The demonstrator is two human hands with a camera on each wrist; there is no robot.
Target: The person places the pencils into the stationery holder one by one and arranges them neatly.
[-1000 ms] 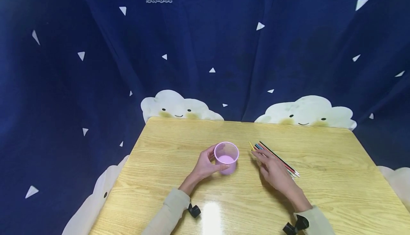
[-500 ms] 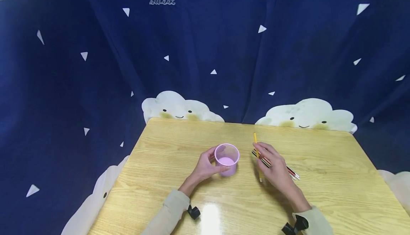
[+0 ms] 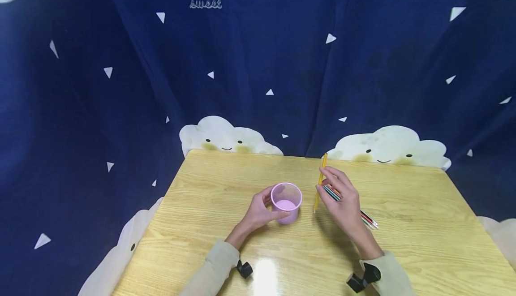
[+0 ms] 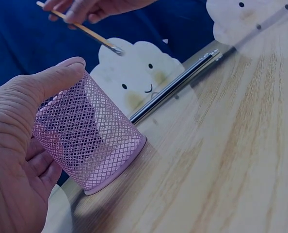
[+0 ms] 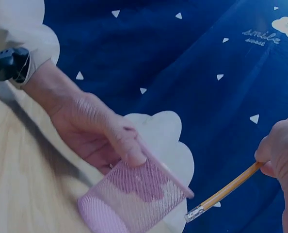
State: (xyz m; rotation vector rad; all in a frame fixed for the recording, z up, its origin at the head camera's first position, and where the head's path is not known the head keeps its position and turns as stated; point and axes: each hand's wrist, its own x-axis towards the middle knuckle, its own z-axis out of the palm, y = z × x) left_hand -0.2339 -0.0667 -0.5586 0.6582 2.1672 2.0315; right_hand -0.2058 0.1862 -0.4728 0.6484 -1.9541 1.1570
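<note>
A pink mesh pencil cup (image 3: pixel 286 215) stands upright on the wooden table, its mouth facing up and nothing visible inside. My left hand (image 3: pixel 258 211) grips it from the left side, thumb across the front and fingers behind. To the right of the cup, my right hand (image 3: pixel 342 199) pinches a yellow pencil (image 3: pixel 317 199) above the table. In the right wrist view the silvery end of the pencil (image 5: pixel 226 190) points down near the cup's rim. Several dark and coloured pencils (image 3: pixel 368 220) lie on the table, partly hidden beneath the right hand.
The wooden table (image 3: pixel 225 170) ends at the back against a dark blue curtain (image 3: pixel 242 63) printed with white clouds and triangles. Black wrist cameras (image 3: pixel 244 269) sit on both sleeves.
My right hand has picked the yellow pencil up from beside the others, raised it and tilted it more upright, shifting slightly toward the cup. The left hand keeps holding the cup in place.
</note>
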